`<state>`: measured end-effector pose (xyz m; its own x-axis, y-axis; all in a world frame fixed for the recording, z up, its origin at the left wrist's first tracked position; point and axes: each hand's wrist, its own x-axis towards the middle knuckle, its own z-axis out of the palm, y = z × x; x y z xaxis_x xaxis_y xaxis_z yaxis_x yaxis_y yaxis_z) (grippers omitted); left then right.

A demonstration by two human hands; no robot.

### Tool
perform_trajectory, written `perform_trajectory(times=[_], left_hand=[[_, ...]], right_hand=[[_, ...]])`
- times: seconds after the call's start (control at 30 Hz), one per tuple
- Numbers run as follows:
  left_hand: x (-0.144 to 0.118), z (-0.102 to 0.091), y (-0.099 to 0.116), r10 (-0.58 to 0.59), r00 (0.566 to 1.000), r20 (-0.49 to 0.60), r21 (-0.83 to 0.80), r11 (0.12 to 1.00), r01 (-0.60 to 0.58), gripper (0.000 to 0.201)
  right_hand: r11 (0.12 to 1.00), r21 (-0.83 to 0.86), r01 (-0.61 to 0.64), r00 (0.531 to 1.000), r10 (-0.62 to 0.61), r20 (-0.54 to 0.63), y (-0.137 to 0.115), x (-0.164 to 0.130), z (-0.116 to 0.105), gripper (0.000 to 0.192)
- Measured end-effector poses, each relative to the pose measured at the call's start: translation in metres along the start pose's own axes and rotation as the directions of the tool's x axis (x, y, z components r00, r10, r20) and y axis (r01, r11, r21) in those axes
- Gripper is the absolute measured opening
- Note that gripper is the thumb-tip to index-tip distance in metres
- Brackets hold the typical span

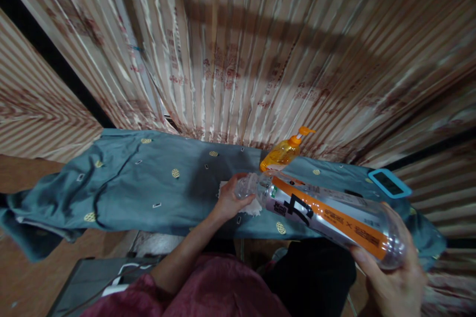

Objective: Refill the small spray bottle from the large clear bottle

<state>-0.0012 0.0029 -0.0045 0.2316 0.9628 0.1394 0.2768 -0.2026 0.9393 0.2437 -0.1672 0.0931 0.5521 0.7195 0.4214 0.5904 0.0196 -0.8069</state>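
Observation:
My right hand (397, 262) is wrapped round the base of a large clear plastic drink bottle (327, 218) with an orange and silver label. The bottle lies tilted in the air, its narrow end pointing left. At that end my left hand (228, 200) is closed on a small clear plastic cup (245, 185), close against the bottle's mouth; whether the two touch I cannot tell. Beneath my left hand lies a white cloth or paper (255, 209), partly covered. Just behind the bottle is a pump bottle (280, 156) of yellow-orange liquid with an orange pump head.
A green patterned cloth (126, 193) covers the long narrow table. A blue-framed device with a dark screen (390, 183) lies at the right end. Striped plastic sheeting (223, 59) hangs behind. A grey case (96, 277) with a cable sits at lower left.

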Motion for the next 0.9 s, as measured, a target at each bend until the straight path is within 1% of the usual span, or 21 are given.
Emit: perform_trajectory(times=[0.2,0.37,0.6,0.9], left_hand=[[0.0,0.0007,-0.0008,0.025,1.0,-0.014,-0.011,1.0,-0.025,0.055],[-0.0003,0.0009,-0.0016,0.005,1.0,-0.011,-0.021,1.0,-0.006,0.055],[-0.0001,0.0002,-0.0001,0.014,1.0,-0.012,-0.025,1.0,-0.015,0.055],[-0.0003,-0.0006,0.0035,-0.005,1.0,-0.011,-0.001,1.0,0.005,0.053]], right_hand=[[1.0,0.011,-0.023,1.0,0.023,0.003,0.0013,0.0005,-0.0008,0.1],[0.999,-0.005,-0.052,0.999,0.052,-0.01,-0.0023,0.0014,-0.0002,0.104],[1.0,-0.016,-0.023,1.0,0.023,0.0,0.0022,0.0015,-0.002,0.101],[1.0,-0.031,-0.003,1.0,0.003,0.013,0.0065,-0.0003,-0.0027,0.098]])
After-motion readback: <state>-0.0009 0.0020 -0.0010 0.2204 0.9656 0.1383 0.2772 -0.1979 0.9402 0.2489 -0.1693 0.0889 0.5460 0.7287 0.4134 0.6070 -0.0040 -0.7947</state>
